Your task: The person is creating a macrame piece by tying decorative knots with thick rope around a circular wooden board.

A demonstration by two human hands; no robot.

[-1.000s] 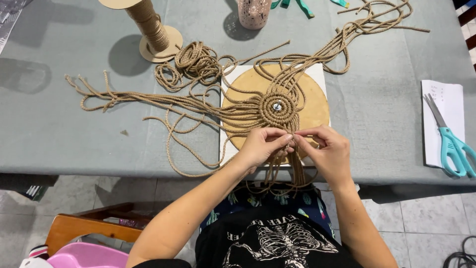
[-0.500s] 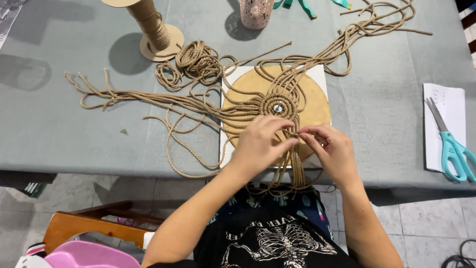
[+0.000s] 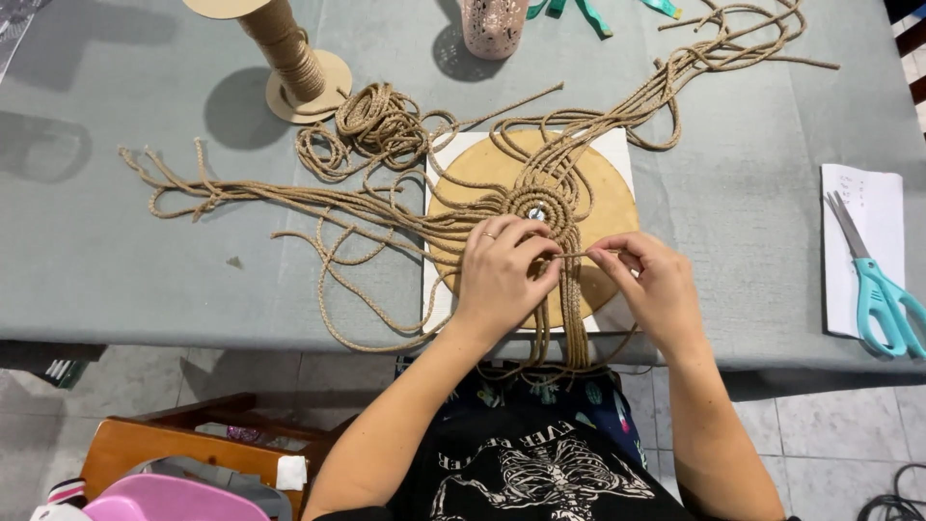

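A home craft corner: cloth-covered desk (image 3: 116,270) on tiled floor (image 3: 839,425), cord spool (image 3: 285,53), scissors (image 3: 878,280), wooden chair (image 3: 164,449).

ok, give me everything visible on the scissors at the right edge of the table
The scissors have turquoise plastic handles with two finger loops and plain metal blades. They are shut and lie flat, blades pointing up and to the left, loops toward the table's near right corner. They rest on a white sheet of paper on the grey-green tablecloth, the loops reaching past the paper's lower edge. Nothing else touches them; the right hand works the cord well to their left.
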